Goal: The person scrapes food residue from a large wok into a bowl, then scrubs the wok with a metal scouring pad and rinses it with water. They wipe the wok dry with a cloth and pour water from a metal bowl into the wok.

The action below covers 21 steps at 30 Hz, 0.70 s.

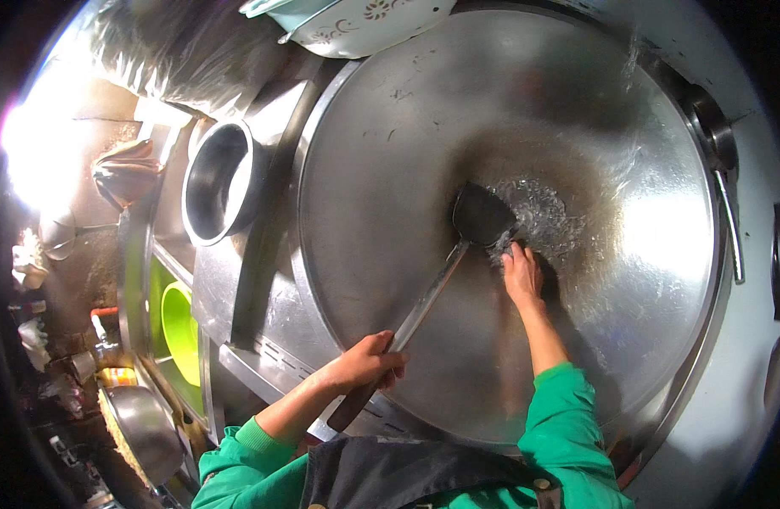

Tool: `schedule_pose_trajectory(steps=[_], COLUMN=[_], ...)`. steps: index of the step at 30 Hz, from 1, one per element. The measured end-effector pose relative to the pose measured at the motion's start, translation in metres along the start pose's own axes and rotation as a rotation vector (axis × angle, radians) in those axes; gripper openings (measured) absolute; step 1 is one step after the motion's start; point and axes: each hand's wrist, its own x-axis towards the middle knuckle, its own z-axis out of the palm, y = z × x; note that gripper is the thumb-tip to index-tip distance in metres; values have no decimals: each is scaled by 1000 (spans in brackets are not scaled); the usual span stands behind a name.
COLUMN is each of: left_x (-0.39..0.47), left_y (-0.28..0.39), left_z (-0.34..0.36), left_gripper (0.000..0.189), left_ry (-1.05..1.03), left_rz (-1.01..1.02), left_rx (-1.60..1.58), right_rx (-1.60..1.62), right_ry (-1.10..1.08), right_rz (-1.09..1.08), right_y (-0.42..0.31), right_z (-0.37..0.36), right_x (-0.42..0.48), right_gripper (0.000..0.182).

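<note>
A very large metal wok [390,254] lies before me, with a little water [543,213] moving at its middle. My left hand [371,362] grips the long metal handle of a wok spatula [485,215] near its wooden end, over the wok's near left rim. The spatula's dark blade rests in the wok beside the water. My right hand [522,273] is down at the water's near edge, just right of the blade. Its fingers are bent over something small and dark; whether they hold it, such as a scrubber, I cannot tell.
A round metal pot [253,184] stands on the steel counter left of the wok. Below it, a lime green basin [181,331] sits in a sink. A patterned enamel basin [364,25] overhangs the far rim. A metal ladle [728,223] lies along the right rim.
</note>
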Motion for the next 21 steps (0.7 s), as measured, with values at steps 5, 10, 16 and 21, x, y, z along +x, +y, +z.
schedule_pose_trajectory(steps=[5,10,16,21], left_x=[10,9,4,28], left_y=[-10,-9,-5,-16], left_z=[2,7,8,9], left_gripper=[20,21,20,23], left_ry=[-30,-27,-16,-58], left_rz=[18,-20,-26,83], left_rx=[30,35,-90,-19], right_rx=[416,181,-628,-518], right_ry=[207,-2,335,47], right_rz=[-159,-166,-86,-91], right_y=[-51,-38,58,55], right_z=[-30,17,-45,-15], right_x=[6,52,108,-1], right_gripper=[41,35,30,34])
